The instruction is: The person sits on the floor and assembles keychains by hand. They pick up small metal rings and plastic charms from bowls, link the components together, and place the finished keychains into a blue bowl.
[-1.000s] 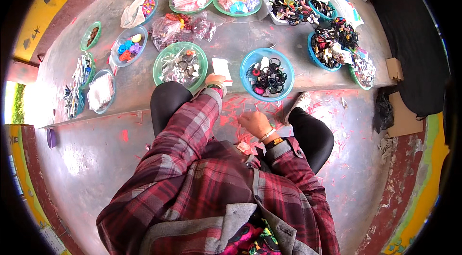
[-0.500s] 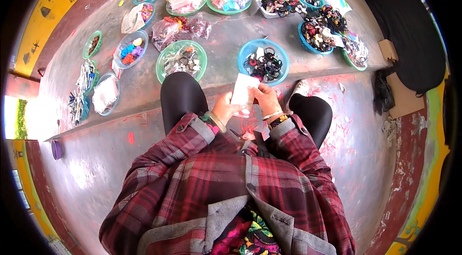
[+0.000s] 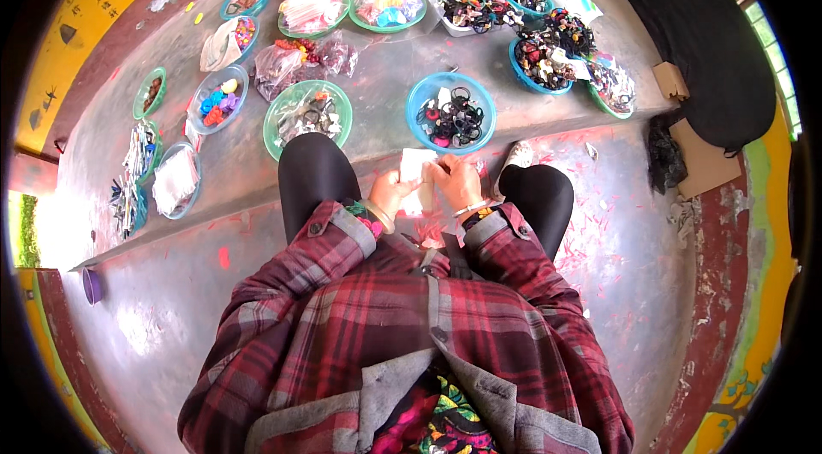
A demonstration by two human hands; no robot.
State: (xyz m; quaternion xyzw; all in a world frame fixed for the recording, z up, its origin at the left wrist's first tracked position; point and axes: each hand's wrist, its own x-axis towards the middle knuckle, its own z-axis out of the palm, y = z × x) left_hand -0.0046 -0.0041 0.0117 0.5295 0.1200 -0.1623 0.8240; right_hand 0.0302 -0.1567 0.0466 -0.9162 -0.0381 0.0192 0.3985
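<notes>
Between my knees I hold a white card (image 3: 417,164), upright and tilted toward me. My left hand (image 3: 390,194) grips its left edge, the thumb on its face. At the card's right edge, the fingers of my right hand (image 3: 458,181) are pinched together; anything small between them is too fine to make out. Just beyond my hands is a blue basin (image 3: 412,124) with black hair ties and a few coloured ones. A green basin (image 3: 271,130) of pale and clear small pieces stands beyond my left knee.
Several basins of hair ties and bagged goods line the raised ledge (image 3: 377,60). A blue basin of coloured pieces (image 3: 224,98) stands left. Black bag (image 3: 664,164) and cardboard (image 3: 706,161) lie right; a purple bucket (image 3: 92,286) stands at far left. Red scraps litter the floor.
My hands and the white card have come slightly lower and nearer to me. The card now stands more upright, with my right fingers at its right edge. The whole view has shifted a little.
</notes>
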